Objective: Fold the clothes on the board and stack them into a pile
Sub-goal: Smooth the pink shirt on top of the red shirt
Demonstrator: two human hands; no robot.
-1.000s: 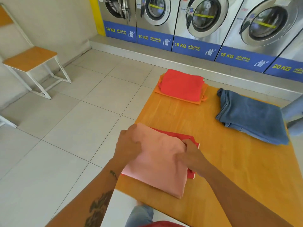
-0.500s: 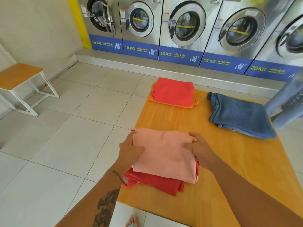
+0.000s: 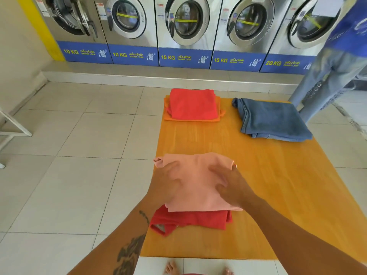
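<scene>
A folded pink garment lies on top of a folded red garment at the near left of the orange wooden board. My left hand rests flat on the pink garment's left side. My right hand lies on its right side with fingers spread. Neither hand grips the cloth. At the board's far left is a second pile, a red garment over an orange one. Folded blue jeans lie at the far right.
The board lies on a tiled floor. A row of washing machines stands behind it. Another person in light jeans stands at the board's far right corner. White chair legs show at the left. My bare feet are at the near edge.
The pink-over-red pile has been turned square to the board and set down. My hands have moved from its edges onto its top. The view has swung to the right.
</scene>
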